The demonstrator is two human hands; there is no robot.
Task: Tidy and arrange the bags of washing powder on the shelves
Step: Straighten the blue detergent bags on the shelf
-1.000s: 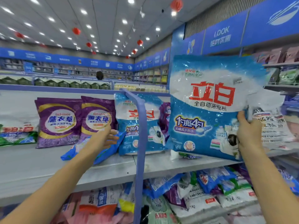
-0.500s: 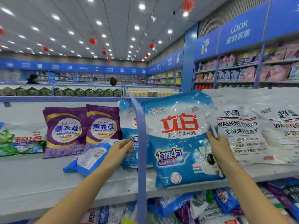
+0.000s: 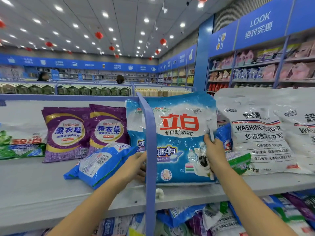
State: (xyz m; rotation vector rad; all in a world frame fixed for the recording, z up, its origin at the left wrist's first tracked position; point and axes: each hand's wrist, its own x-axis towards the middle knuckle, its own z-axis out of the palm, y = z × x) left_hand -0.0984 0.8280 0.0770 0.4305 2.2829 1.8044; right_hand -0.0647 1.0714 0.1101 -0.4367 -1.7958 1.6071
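Our right hand (image 3: pixel 214 155) pinches the bag (image 3: pixel 177 133); fingers of the left hand (image 3: pixel 134 166) hide behind the post (image 3: pixel 150 142). We'd stand it square to the shelf (image 3: pixel 42 193)'s front edge.

A large blue-and-white bag (image 3: pixel 180 133) with red characters stands upright at the front of the shelf (image 3: pixel 34 193), the right hand (image 3: pixel 213 155) gripping its right edge. A matching bag (image 3: pixel 134 126) stands just behind it to the left. Two purple bags (image 3: pixel 66 133) (image 3: pixel 109 128) lean upright side by side further left, with a small blue bag (image 3: pixel 100 166) lying tilted before them, printed back up. Two white bags (image 3: pixel 259 133) (image 3: pixel 300 126) marked WASHING POWDER stand to the right. Mixed bags (image 3: pixel 213 218) lie jumbled on the shelf below.
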